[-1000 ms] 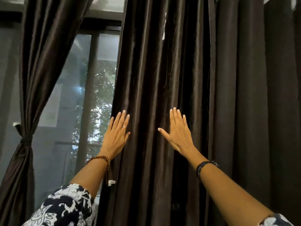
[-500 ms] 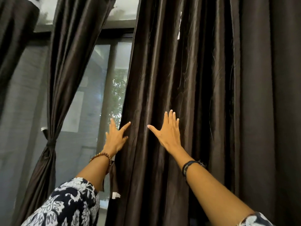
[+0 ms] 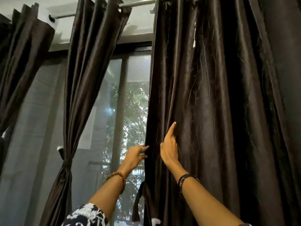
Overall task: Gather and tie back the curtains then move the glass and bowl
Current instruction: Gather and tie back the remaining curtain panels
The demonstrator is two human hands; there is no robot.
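A loose dark brown curtain (image 3: 211, 98) hangs from the rod and fills the right half of the view. My left hand (image 3: 136, 156) grips its left edge, with the fingers curled round the hem. Just to the right, my right hand (image 3: 169, 149) has its fingers tucked into a fold of the same curtain, thumb pointing up. A second curtain (image 3: 84, 75) to the left is gathered and bound at its waist by a tie-back (image 3: 66, 164). No glass or bowl is in view.
A metal curtain rod (image 3: 138, 3) runs along the top. Between the curtains a window (image 3: 130, 115) shows trees behind a dark frame bar. A third curtain (image 3: 19, 62) hangs at the far left.
Both hands lay flat and spread on the curtain before. Now the left hand has closed round the curtain's edge and the right hand's fingers have sunk into a fold. The view has tilted upward.
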